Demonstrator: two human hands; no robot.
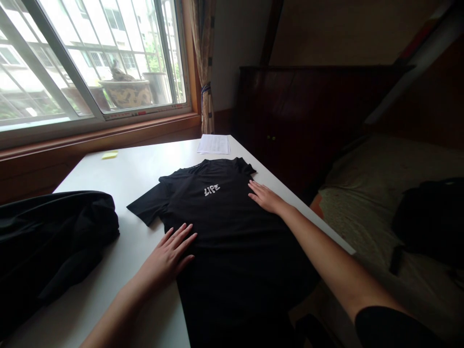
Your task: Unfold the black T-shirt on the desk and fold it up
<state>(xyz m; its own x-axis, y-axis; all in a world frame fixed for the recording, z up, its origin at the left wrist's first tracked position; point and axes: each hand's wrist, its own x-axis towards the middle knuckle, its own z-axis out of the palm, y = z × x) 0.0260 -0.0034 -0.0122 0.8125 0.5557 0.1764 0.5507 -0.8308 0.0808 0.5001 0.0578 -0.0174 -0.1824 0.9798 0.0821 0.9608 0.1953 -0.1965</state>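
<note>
A black T-shirt [224, 227] with a small white print on its upper part lies spread over the white table [141, 164], its collar toward the far end. My left hand [172, 253] rests on the shirt's left edge below the left sleeve, fingers spread and holding nothing. On the right edge, just under the right sleeve, my right hand [263, 195] lies with its fingers apart, also touching the fabric. The left sleeve stretches out flat, while the right sleeve looks bunched. The near end of the shirt is dark and runs out of view.
A heap of black cloth [58, 241] sits at the table's left. Papers [213, 144] lie at the far end, a yellow note [109, 155] at the far left. Beyond are a window and curtain [206, 72]. A bed [366, 193] with a black bag [431, 217] stands right.
</note>
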